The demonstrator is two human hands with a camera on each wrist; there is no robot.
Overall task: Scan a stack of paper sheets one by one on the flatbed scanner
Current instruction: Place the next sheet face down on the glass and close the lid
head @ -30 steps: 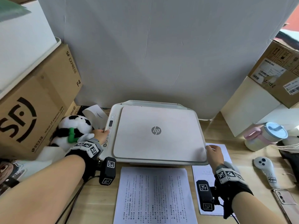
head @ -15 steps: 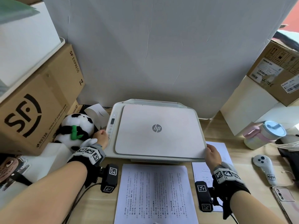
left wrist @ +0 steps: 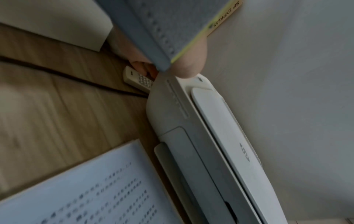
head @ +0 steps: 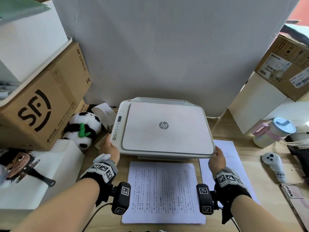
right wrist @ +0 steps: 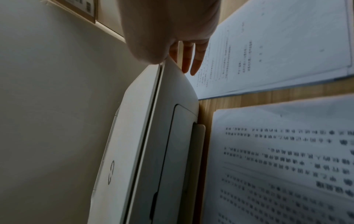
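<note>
A smooth white plastic flatbed scanner [head: 164, 129], rounded at its corners with its flat lid down, sits at the centre of the wood-grain desk [head: 260, 166]. The left hand [head: 111, 149] clasps its front-left corner at 9 o'clock, thumb on top and fingers curled under the edge; the right hand [head: 217, 159] holds the front-right corner at 3 o'clock, thumb on the lid edge and fingers extended down the side. Two lots of printed paper lie flat: a stack of sheets [head: 164, 192] at 6 o'clock, just in front of the scanner, and a second pile [head: 234, 158] at 4 o'clock, partly under the right hand. One fluffy panda toy [head: 83, 128] sits at 9 o'clock, beside one corrugated cardboard box [head: 41, 104].
</note>
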